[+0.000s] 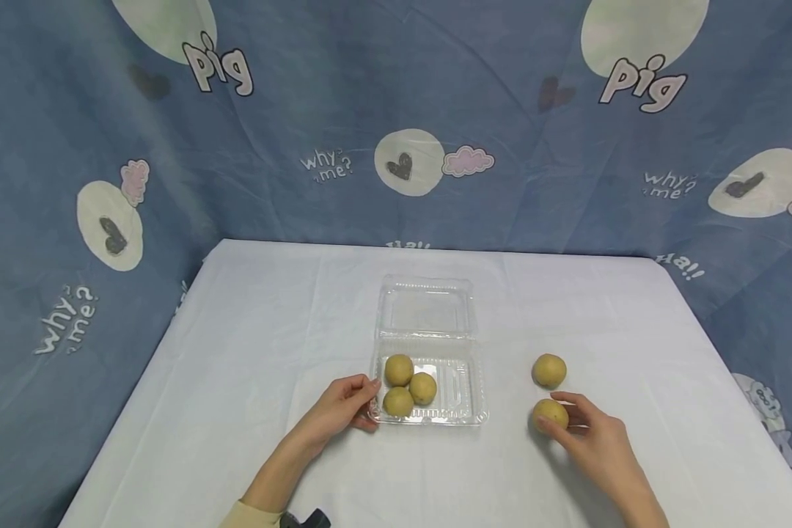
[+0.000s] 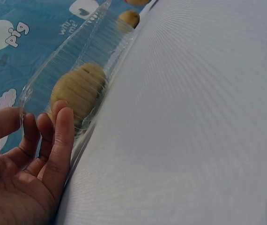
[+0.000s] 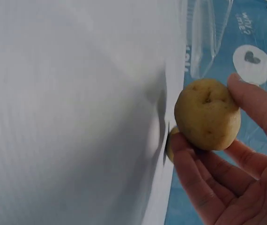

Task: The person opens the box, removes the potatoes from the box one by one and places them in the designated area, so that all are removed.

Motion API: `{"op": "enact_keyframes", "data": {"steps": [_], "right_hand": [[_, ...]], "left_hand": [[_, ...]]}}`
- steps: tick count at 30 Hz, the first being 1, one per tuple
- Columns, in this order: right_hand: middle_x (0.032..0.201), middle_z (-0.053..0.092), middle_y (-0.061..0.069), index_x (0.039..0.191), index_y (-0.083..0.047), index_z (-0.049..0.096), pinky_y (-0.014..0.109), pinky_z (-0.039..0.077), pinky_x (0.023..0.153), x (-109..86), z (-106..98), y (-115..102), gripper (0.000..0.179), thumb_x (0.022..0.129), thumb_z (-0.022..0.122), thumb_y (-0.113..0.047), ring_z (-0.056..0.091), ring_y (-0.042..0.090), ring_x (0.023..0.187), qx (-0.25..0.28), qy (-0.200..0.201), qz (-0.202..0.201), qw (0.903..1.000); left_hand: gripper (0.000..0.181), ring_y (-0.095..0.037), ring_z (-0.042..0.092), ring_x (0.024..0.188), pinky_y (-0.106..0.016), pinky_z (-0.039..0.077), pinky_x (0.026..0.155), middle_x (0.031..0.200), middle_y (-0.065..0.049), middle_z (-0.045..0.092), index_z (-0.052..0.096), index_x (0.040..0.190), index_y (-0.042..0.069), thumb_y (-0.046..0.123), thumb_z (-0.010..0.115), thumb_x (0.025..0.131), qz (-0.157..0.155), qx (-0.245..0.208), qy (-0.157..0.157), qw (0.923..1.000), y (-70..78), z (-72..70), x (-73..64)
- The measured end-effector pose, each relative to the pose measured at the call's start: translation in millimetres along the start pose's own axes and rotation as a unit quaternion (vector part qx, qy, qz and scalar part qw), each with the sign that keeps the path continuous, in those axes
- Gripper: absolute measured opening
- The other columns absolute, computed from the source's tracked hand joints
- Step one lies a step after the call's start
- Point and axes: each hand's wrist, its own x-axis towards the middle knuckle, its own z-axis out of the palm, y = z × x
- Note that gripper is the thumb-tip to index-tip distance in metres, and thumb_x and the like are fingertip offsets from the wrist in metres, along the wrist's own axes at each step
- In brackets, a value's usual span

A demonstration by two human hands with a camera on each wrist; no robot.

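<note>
A clear plastic clamshell container (image 1: 458, 389) lies with its lid folded back on the white table. Three small yellow potatoes (image 1: 399, 370) sit together in the left half of its base. My left hand (image 1: 343, 405) grips the container's left edge, thumb on the rim and fingers along the outer wall in the left wrist view. Between the thumb and fingers of my right hand (image 1: 594, 436) is a potato (image 3: 207, 115), to the right of the container. Another potato (image 1: 549, 371) rests on the table just beyond it, partly hidden behind the fingers in the right wrist view.
A white cloth (image 1: 257, 330) covers the table. Behind it and along both sides hangs a blue printed curtain (image 1: 343, 88). The container's lid (image 1: 425, 308) lies toward the far edge. A dark strap-like object (image 1: 306, 519) shows at the left wrist.
</note>
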Motion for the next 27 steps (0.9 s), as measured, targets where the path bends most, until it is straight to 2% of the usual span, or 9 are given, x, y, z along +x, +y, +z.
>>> {"op": "enact_keyframes", "data": {"steps": [6,14,21,27], "right_hand": [[0.1,0.071,0.019,0.122,-0.006,0.061,0.035,0.06,0.071,4.7,-8.4,5.7,0.05,0.084,0.079,-0.033,0.071,0.03,0.086,-0.008,0.006,0.037,0.9993],[0.106,0.069,0.023,0.127,-0.004,0.056,0.046,0.058,0.076,7.9,-14.5,7.5,0.058,0.086,0.075,-0.04,0.069,0.036,0.092,-0.007,-0.031,0.076,0.9966],[0.114,0.065,0.027,0.131,-0.002,0.051,0.047,0.058,0.077,9.7,-15.4,11.7,0.062,0.087,0.075,-0.038,0.067,0.04,0.098,-0.013,-0.02,0.076,0.9968],[0.118,0.063,0.027,0.13,-0.002,0.054,0.045,0.057,0.081,11.7,-15.1,13.0,0.057,0.092,0.068,-0.042,0.065,0.041,0.103,-0.008,-0.021,0.079,0.9966]], "left_hand": [[0.046,-0.019,0.065,0.068,-0.035,0.06,0.068,0.076,-0.006,0.058,0.055,0.09,-0.003,0.042,0.058,0.098,0.002,0.006,0.001,1.0,0.3,-1.3,-0.1],[0.045,-0.018,0.064,0.067,-0.035,0.061,0.068,0.076,-0.006,0.058,0.056,0.09,-0.003,0.042,0.058,0.098,0.003,-0.001,-0.005,1.0,0.5,-0.6,-0.6],[0.042,-0.018,0.064,0.068,-0.035,0.061,0.068,0.076,-0.006,0.058,0.056,0.088,-0.001,0.039,0.058,0.098,0.001,-0.003,-0.004,1.0,0.7,0.1,-0.8],[0.041,-0.017,0.064,0.068,-0.035,0.061,0.068,0.076,-0.006,0.058,0.056,0.088,-0.001,0.038,0.058,0.099,0.0,-0.003,-0.003,1.0,1.1,0.2,0.3]]}}
